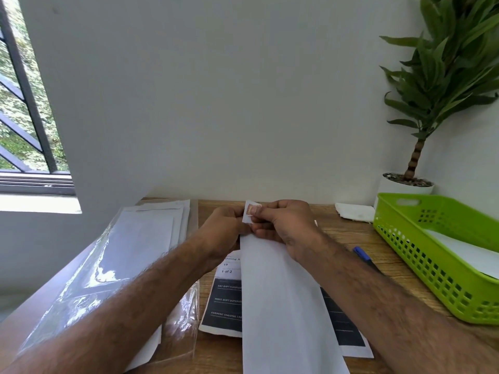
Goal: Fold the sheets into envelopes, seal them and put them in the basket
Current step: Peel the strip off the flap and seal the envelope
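Envelope [280, 292] long axis points away from you. Left hand [224, 225] pinches far end; right hand [289, 225] pinches strip [247, 218] there. Basket [405, 247] lies right, nearer your right hand.

Your forearms reach forward and converge; left grip [224, 225] and right grip [286, 228] touch, fingers curled, pinching.

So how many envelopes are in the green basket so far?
1 visible: a white envelope lying flat in the green basket on the right. More could be hidden under it or behind the basket's near wall.
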